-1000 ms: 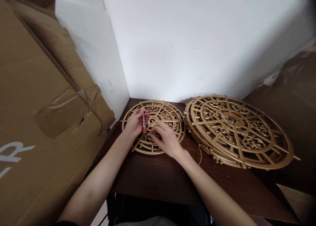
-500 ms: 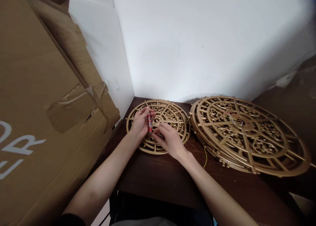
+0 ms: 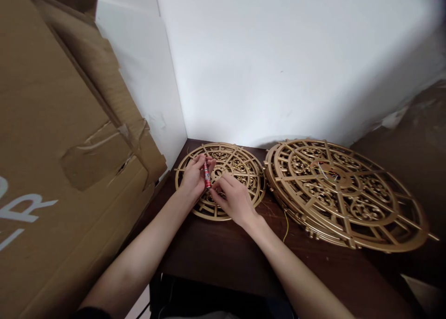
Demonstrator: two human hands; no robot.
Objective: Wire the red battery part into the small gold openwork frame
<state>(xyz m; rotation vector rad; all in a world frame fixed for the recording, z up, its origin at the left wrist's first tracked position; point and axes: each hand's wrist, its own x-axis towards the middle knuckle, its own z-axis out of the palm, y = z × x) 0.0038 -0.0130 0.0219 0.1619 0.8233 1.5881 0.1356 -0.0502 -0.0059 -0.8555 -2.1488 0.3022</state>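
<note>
My left hand (image 3: 195, 175) is closed around a slim red printed tube (image 3: 206, 176), whose lower end points toward me; its exact kind is unclear. Just right of that end, my right hand (image 3: 232, 196) has thumb and fingers drawn together in a pinch. Whatever lies between those fingertips is too small to make out. Both hands are over a round gold openwork disc (image 3: 256, 170) with scroll patterns and a small central ring, lying flat on the dark table (image 3: 223, 254).
To the right, a stack of larger gold openwork discs (image 3: 343, 207) has thin wires at its centre. A yellow wire (image 3: 287, 226) trails onto the table from the stack. A big cardboard box (image 3: 87, 124) stands close on the left, and a white wall (image 3: 272, 68) rises behind.
The view has shifted slightly. The red tube has tilted a little in my left hand, its lower end now leaning right. My right hand stays pinched beside that end.
</note>
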